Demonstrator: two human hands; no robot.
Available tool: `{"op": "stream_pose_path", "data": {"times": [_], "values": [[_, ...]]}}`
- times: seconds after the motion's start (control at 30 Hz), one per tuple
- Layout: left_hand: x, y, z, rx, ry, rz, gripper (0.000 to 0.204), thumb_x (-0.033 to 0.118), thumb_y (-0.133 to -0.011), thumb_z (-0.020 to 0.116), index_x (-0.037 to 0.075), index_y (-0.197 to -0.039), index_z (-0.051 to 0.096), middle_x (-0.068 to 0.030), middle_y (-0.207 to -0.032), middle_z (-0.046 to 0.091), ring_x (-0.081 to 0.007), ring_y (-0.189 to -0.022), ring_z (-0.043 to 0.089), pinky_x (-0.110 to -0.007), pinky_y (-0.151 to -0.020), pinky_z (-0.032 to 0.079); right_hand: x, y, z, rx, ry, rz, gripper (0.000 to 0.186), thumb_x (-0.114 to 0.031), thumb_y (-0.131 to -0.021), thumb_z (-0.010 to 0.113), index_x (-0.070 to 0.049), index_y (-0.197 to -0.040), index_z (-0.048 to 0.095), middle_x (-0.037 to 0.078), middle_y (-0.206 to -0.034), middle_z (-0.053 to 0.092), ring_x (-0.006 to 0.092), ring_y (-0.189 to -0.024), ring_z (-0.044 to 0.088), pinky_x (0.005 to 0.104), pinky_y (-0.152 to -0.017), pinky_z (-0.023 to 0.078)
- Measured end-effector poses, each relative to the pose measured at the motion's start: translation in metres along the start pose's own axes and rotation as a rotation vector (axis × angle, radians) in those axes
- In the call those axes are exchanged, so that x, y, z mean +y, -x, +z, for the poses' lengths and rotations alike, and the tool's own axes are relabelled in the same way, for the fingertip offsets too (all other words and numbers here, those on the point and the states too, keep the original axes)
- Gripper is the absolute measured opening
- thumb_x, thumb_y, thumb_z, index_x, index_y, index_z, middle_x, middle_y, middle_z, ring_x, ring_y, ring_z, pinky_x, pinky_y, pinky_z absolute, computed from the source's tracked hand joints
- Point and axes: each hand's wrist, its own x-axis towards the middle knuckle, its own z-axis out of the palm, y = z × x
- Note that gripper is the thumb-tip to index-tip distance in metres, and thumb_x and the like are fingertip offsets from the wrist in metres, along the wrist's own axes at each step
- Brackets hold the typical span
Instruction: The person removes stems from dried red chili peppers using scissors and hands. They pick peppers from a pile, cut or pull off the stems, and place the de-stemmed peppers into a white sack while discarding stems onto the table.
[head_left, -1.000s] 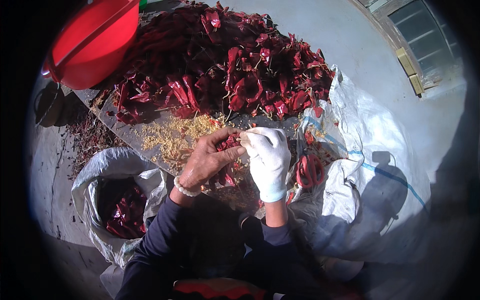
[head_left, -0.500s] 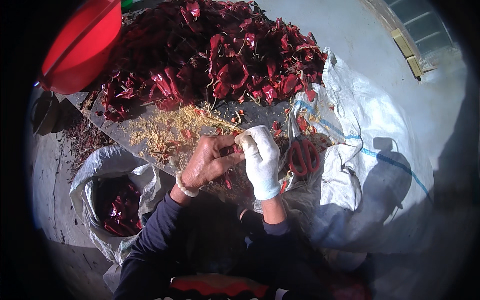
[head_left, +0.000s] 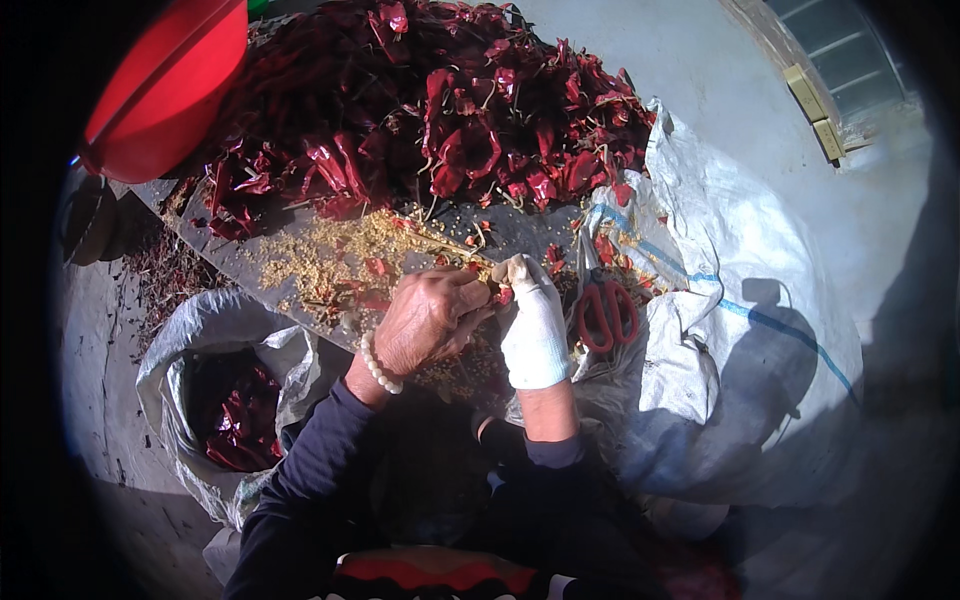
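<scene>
My left hand, bare with a pale bead bracelet, is closed with curled fingers around part of a dried red pepper. Right beside it my right hand, in a white knit glove with stained fingertips, pinches the same pepper, which is mostly hidden by both hands. Below and ahead of them lie scattered yellow seeds and red flakes on a dark board. Red-handled scissors rest just right of my right hand, their blades pointing away.
A large heap of dried red peppers covers the back. A red basin stands back left, an open sack of peppers lower left. A large white woven sack lies at the right, near a wall window.
My left fingers have curled further and risen toward the knuckles' top view, and my gloved hand has turned with its fingertips tipped upward. The whole view shifted slightly since a second ago.
</scene>
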Motion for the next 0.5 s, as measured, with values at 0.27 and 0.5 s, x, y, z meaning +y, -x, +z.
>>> {"op": "stream_pose_path", "data": {"times": [0.27,0.5], "values": [[0.001,0.004,-0.010,0.100,0.581,-0.523,0.022,0.019,-0.093,0.076,-0.001,-0.092,0.066,-0.0043,-0.071,0.062,-0.0094,-0.067,0.061,-0.029,-0.057,0.046,-0.018,-0.012,-0.007,0.230,0.011,-0.328,0.021,-0.023,-0.106,0.057,-0.004,-0.099,0.065,0.002,-0.092,0.065,0.0105,-0.081,0.059,0.0268,-0.080,0.049],[-0.011,0.006,-0.031,0.338,1.263,-0.718,0.020,0.024,-0.098,0.071,0.005,-0.096,0.063,-0.0038,-0.081,0.066,-0.0158,-0.071,0.071,-0.026,-0.054,0.056,-0.055,0.020,0.000,-1.129,0.765,-0.273,0.018,-0.012,-0.086,0.077,-0.003,-0.100,0.072,0.010,-0.099,0.071,0.0255,-0.090,0.069,0.0353,-0.079,0.054]]}}
